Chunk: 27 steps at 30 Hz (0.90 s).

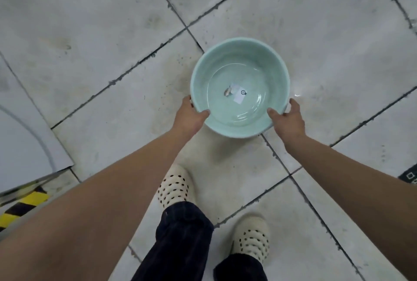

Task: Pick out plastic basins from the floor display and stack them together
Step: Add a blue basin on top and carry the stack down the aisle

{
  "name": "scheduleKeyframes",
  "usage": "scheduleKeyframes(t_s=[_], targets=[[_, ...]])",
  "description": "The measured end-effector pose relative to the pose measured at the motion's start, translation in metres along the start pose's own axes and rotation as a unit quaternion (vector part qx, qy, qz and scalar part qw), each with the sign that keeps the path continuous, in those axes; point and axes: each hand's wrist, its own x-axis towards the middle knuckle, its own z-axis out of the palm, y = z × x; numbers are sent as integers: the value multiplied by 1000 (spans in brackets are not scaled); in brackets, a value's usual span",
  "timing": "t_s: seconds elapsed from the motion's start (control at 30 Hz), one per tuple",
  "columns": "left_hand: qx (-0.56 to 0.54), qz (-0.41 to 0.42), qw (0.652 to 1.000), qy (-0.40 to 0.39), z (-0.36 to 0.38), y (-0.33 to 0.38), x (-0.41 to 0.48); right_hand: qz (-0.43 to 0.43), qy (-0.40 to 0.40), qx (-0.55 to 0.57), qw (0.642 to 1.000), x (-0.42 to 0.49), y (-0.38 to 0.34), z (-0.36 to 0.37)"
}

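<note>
A round pale green plastic basin [270,71] is held over the tiled floor in front of me, open side up. My left hand [191,116] grips its near left rim, thumb inside the bowl. My right hand [287,118] grips the near right rim the same way. A white label and a small scrap lie on the basin's bottom. I cannot tell whether the basin touches the floor. No other basin is in sight.
Grey floor tiles [90,32] with dark grout lines spread all around. A white panel [20,136] and yellow-black hazard tape [22,204] lie at the left edge. My feet in cream perforated clogs [173,186] stand just behind the basin. A dark mat corner [409,174] shows at right.
</note>
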Motion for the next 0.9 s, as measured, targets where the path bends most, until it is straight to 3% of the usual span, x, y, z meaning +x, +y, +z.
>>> scheduleKeyframes(t_s=[0.13,0.27,0.6,0.9], targets=[[-27,12,999,-14,8,-7,31,-11,-3,46,999,25,19,18],[-83,-3,996,-29,-7,-4,7,-40,5,33,999,2,14,10],[-232,-50,970,48,-106,21,-211,-126,-78,-70,986,-185,-87,-72],[-297,-59,940,159,-173,-2,-367,-190,-166,-104,962,-340,-134,-93]])
